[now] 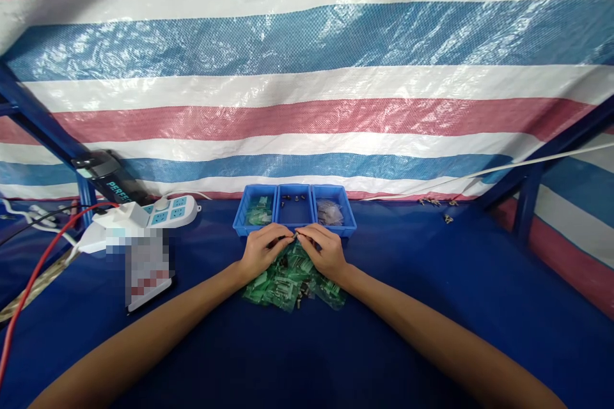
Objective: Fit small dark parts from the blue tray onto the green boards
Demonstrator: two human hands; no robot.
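My left hand and my right hand meet fingertip to fingertip just in front of the blue bins. Between them they pinch a small metal piece, too small for me to tell its kind. Beneath the hands lies a pile of small clear-and-green plastic packets with metal parts inside. A few loose metal pieces show at the pile's front edge. Beyond stand the left bin with green packets, the middle bin with several small dark metal parts, and the right bin with clear plastic bags.
At the left are a white power strip, a phone-like device with a blurred screen, a red cable and a black container. Small brass-coloured parts lie at the back right. A striped tarp hangs behind the blue table.
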